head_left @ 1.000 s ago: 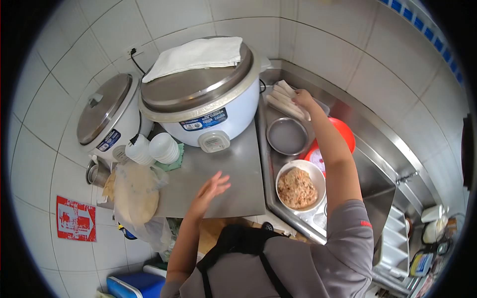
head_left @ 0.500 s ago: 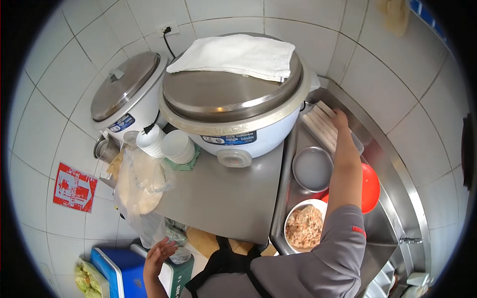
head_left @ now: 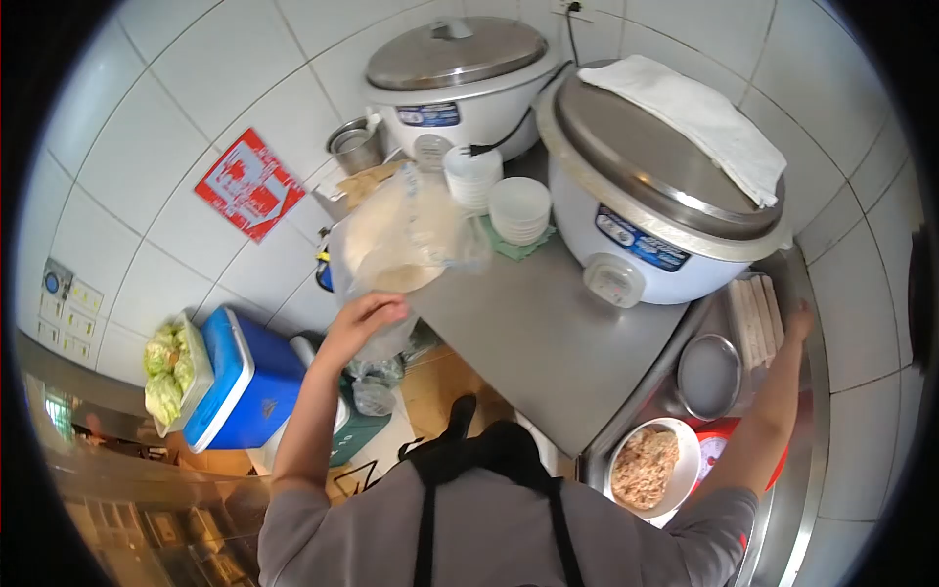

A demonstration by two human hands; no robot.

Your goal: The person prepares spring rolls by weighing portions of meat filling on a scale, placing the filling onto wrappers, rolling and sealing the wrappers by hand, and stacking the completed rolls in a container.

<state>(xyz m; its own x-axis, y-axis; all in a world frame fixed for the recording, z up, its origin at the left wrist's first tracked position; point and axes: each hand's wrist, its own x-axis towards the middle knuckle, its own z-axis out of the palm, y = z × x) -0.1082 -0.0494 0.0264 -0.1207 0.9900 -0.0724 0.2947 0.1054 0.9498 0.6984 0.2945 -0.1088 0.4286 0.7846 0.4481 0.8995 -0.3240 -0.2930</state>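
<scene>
My left hand (head_left: 370, 315) is at the lower edge of a clear plastic bag (head_left: 421, 220), its fingers slightly bent and no object visible in them. Inside the bag are pale, round-edged sheets. On the far right, my right hand (head_left: 800, 321) is beside several long pale rolls (head_left: 755, 318) lying in a tray; its fingers are too small and blurred to make out. Below the rolls sits a round metal pan (head_left: 709, 377). A white bowl of minced filling (head_left: 646, 468) stands nearer, beside a red scale (head_left: 714, 455) partly covered by my right arm.
Two large rice cookers (head_left: 626, 210) stand at the back, one with a folded white cloth (head_left: 685, 112) on its lid. Stacked plastic tubs (head_left: 518, 208) are on the steel table (head_left: 548, 342). A blue cooler (head_left: 245, 382) and a crate of cabbages (head_left: 176, 367) are on the left.
The view has swung left. My left hand has risen from below the table to the plastic bag's edge. My right hand has shifted from on top of the rolls to their right side.
</scene>
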